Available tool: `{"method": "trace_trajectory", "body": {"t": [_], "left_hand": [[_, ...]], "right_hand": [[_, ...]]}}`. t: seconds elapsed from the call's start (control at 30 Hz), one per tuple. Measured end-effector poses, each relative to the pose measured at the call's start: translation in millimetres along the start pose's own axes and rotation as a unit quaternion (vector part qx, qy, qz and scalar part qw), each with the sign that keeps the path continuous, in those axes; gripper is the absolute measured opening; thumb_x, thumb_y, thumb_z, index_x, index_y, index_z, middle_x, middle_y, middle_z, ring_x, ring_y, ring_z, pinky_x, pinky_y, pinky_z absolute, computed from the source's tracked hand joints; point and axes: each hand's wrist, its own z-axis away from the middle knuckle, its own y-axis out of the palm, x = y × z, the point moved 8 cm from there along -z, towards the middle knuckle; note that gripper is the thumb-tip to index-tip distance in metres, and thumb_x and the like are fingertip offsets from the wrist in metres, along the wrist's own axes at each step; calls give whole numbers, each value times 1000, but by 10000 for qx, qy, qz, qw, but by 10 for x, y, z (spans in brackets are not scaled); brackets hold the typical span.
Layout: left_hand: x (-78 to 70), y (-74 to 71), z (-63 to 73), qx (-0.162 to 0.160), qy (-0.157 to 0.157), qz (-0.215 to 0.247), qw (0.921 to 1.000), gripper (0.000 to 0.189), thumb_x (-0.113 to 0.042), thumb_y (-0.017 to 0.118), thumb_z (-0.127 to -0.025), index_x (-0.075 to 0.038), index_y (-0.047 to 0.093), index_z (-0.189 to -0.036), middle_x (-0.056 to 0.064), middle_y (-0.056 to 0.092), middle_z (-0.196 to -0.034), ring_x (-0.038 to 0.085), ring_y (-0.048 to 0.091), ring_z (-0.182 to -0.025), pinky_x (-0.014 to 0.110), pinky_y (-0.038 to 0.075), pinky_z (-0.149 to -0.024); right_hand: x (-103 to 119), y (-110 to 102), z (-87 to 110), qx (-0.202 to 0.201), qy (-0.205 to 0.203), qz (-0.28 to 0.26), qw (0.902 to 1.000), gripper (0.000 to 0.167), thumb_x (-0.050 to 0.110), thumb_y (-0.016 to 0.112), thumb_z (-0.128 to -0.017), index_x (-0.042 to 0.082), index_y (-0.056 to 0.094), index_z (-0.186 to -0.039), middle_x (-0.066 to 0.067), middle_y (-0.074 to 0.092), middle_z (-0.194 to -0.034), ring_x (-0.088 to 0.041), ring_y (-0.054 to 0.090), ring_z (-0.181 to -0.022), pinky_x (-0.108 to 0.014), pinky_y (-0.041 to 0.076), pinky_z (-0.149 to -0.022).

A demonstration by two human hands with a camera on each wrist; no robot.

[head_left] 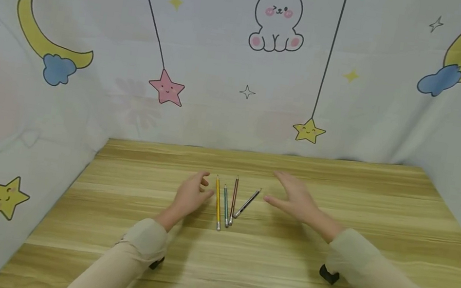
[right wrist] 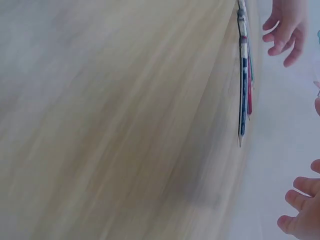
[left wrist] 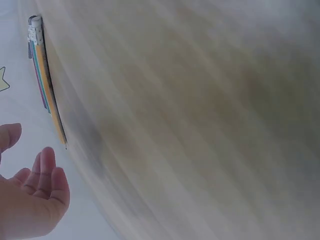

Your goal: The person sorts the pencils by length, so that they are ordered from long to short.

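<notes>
Several pencils lie on the wooden tabletop between the hands: a yellow pencil [head_left: 218,203], a teal pencil [head_left: 226,206], a dark red pencil [head_left: 234,199] and a black-and-silver striped pencil [head_left: 247,203]. Their eraser ends gather toward the person, and the striped one slants off to the right. The left hand [head_left: 191,193] hovers just left of the yellow pencil, fingers loosely bent and holding nothing. To the right of the striped pencil, the right hand [head_left: 298,202] is spread, thumb apart from the fingers, with nothing in it. Both wrist views show the hands apart from the pencils.
The wood-grain table [head_left: 239,273] reaches back to a white cloth [head_left: 216,53] printed with stars, moons and a rabbit, which also hangs along the left and right sides. Dark straps or mounts [head_left: 329,274] show under the sleeve cuffs.
</notes>
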Motion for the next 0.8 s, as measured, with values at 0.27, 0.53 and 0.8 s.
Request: {"method": "trace_trajectory", "body": {"t": [0.27,0.53,0.8], "left_hand": [[6,78,-41,280,-568,530,9966,51,-19,63,-81,-5,42,-125,10,66,-91,20,60,-74,30,48,-63],[14,178,-50,508,-822,493,9941,52,-20,65,-79,-3,42,-123,10,66,-90,20,61,-79,33,49,-71],[34,258,-48,628,-1060,273,9920,57,-21,67,-78,-4,41,-125,11,65,-95,22,61,-83,34,48,-74]], "right_hand": [[116,145,-165,-182,348,-966,9945,61,30,65,-79,1,43,-128,-19,54,-120,-33,51,-109,-46,42,-89],[150,351,-324,31,779,-1637,9834,54,23,64,-80,-3,45,-124,-16,64,-96,-25,59,-87,-36,49,-72],[142,607,-448,249,1288,-1618,9781,47,22,67,-78,-1,52,-115,-8,64,-79,-15,57,-68,-24,46,-59]]}}
